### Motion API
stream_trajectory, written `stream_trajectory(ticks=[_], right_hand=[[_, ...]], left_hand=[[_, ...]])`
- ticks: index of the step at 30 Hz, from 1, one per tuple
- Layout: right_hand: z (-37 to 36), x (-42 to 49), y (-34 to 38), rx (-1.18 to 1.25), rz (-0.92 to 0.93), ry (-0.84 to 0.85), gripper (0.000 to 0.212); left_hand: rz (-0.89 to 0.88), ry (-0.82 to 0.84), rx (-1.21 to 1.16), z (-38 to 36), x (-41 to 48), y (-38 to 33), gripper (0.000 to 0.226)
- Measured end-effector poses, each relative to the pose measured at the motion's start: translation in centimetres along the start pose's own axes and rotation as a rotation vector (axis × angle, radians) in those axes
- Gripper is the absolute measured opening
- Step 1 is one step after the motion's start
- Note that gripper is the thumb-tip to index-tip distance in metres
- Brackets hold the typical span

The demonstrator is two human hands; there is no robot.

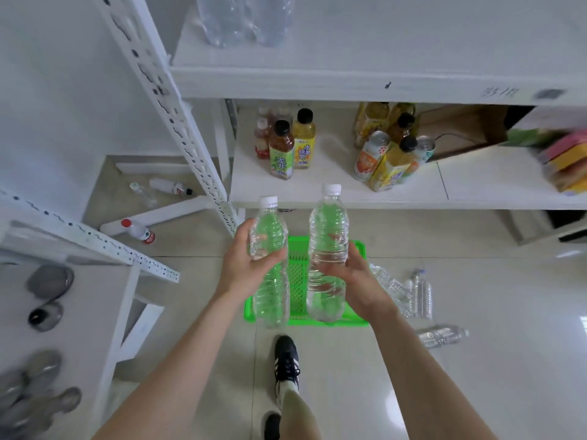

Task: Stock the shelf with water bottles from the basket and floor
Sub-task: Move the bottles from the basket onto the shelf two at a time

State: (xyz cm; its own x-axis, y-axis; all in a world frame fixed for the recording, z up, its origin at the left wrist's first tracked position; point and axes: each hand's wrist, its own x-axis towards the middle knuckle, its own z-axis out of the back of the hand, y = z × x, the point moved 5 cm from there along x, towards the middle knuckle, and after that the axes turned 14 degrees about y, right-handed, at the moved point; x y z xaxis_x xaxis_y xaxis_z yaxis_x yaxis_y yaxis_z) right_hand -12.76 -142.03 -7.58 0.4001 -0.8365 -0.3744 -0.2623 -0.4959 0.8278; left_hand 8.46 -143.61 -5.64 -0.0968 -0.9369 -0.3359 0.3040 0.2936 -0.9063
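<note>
My left hand (244, 265) grips a clear water bottle (270, 236) with a white cap, held upright. A second, slightly taller clear bottle (328, 230) stands upright in my right hand (359, 277). Both bottles hang above the green plastic basket (298, 281) on the floor, in front of the white shelf unit (317, 81). Clear water bottles (244, 20) stand on the upper shelf at the top left. Several more water bottles (413, 293) lie on the tiled floor right of the basket, one (443, 335) nearer to me.
The lower shelf (333, 185) holds tea bottles (281, 150), juice bottles and cans (390, 147), a brown box (460, 131) and coloured packs (565, 163). Loose bottles (138, 231) lie on the floor behind the perforated upright (178, 122). A side shelf (89, 312) at left carries metal lids. My shoe (286, 360) is below the basket.
</note>
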Motion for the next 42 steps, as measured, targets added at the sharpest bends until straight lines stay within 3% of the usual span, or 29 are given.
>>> stream_trajectory(ticks=[16, 24, 33, 42], right_hand=[[0.3, -7.8, 14.4, -0.132, 0.239, 0.022, 0.053], [2.7, -8.6, 23.1, -0.181, 0.297, 0.105, 0.066], [3.6, -4.8, 29.7, -0.188, 0.370, 0.187, 0.061], [2.0, 2.7, 36.3, -0.246, 0.481, 0.155, 0.064]], left_hand=[[-0.266, -0.025, 0.031, -2.7, -4.6, -15.7, 0.070], [-0.357, -0.073, -0.011, -6.0, -3.4, -23.3, 0.076], [-0.448, -0.123, -0.081, -4.9, 0.8, -29.1, 0.077], [-0.547, -0.129, -0.033, 0.5, 8.4, -34.8, 0.077]])
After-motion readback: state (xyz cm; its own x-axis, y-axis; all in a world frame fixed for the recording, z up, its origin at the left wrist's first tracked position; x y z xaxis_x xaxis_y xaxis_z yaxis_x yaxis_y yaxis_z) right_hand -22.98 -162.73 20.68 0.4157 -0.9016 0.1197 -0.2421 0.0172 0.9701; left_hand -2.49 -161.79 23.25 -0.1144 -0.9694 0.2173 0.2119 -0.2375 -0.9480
